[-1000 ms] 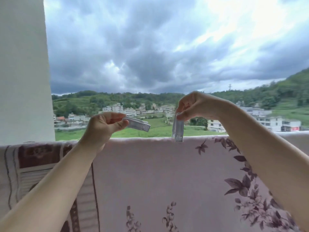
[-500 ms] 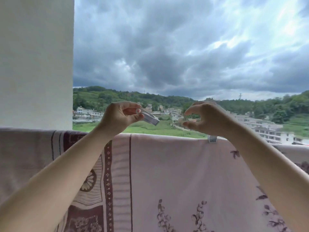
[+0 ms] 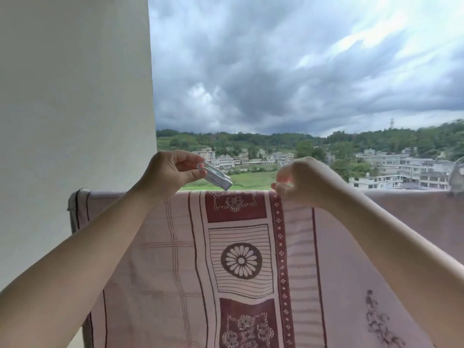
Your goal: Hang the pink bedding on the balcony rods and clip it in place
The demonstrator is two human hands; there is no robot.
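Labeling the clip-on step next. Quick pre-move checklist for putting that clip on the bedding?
1. Clip in left hand: ok, pinched at its ring end.
2. Clip mouth facing the bedding: ok, it tilts down toward the top edge.
3. Clip mouth spread wide enough: cannot tell.
4. Right hand steadying the top edge: ok, fingers pinch the fold.
5. Bedding draped over the rod: ok, though the rod itself is hidden.
6. Clip touching the cloth: not ok, it sits just above.

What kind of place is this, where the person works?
Most likely an open balcony high on a building. Pink bedding hangs over a rail, a white wall stands at the left, and houses and hills lie far below.
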